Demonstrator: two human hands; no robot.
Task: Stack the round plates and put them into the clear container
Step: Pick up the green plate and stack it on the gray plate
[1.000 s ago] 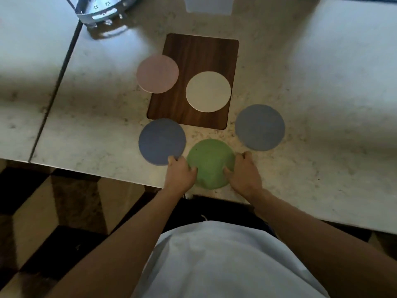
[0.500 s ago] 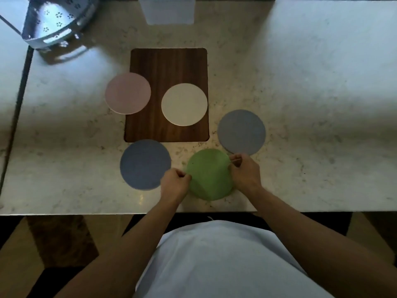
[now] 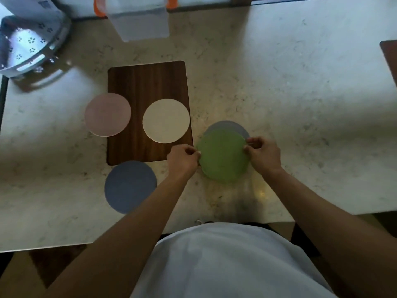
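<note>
We see the flat round green plate pinched at opposite edges, left hand on its left rim, right hand on its right; it overlaps the round grey plate on the pale marble counter.

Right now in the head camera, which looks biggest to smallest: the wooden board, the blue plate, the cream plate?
1. wooden board
2. blue plate and cream plate: near alike; blue looks slightly bigger, but lies nearer the camera, so unsure.
</note>
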